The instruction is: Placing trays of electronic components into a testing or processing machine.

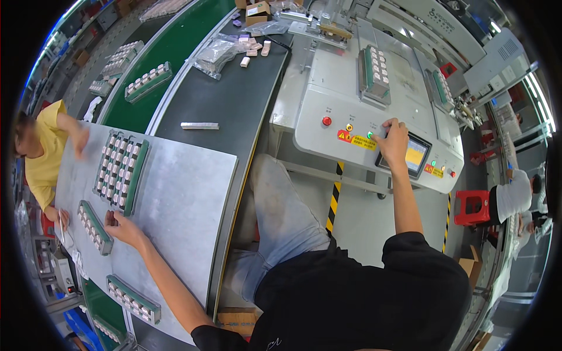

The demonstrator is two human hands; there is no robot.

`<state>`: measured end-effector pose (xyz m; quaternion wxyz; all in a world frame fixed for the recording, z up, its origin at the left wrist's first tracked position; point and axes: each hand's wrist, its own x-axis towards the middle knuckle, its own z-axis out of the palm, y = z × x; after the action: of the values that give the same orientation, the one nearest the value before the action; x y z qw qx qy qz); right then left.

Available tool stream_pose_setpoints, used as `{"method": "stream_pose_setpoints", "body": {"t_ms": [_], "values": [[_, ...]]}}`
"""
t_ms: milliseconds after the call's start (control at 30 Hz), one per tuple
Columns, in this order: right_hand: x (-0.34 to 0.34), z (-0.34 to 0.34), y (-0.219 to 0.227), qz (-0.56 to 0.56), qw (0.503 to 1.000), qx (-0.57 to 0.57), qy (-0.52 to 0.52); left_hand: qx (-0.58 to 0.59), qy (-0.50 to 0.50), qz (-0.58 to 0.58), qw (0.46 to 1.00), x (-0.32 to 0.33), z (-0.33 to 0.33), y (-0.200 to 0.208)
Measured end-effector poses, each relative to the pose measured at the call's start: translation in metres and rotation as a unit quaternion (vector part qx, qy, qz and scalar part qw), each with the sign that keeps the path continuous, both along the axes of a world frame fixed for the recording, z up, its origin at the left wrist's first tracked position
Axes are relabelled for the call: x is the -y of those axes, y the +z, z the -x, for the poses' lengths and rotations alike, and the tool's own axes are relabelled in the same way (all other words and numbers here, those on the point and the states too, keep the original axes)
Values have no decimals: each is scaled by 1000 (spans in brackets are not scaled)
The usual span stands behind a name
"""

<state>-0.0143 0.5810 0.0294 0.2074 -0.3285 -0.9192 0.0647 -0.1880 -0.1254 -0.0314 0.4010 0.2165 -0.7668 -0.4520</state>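
Note:
My right hand [394, 140] is over the front panel of a white machine [316, 111]. Its thumb reaches to a small green-lit button [370, 135], its other fingers are bent and apart, and it holds nothing. My left hand [122, 229] hovers over the grey metal tabletop [187, 193], fingers loosely curled with nothing seen in them. It lies between a large green-edged tray [122, 169] of pale blocks in rows and a narrow green holder [95, 228] with a row of similar blocks. Another narrow holder [133, 299] stands nearer me.
A loaded block fixture [374, 75] stands on the machine, beside a touch screen [414, 155] and a red button [326, 121]. A metal bar [199, 126], plastic bags [215, 54] and loose blocks lie on the dark bench. Across the tabletop is a co-worker in yellow [44, 158].

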Motion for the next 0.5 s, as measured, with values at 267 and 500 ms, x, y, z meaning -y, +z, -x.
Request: {"method": "stream_pose_setpoints", "body": {"t_ms": [267,500], "values": [[-6,9,-14,-55,996,-4,74,5,35,34,999,-11,-7,2],[106,68,30,214,949,-14,230,-30,22,9,999,-33,-7,14]]}}
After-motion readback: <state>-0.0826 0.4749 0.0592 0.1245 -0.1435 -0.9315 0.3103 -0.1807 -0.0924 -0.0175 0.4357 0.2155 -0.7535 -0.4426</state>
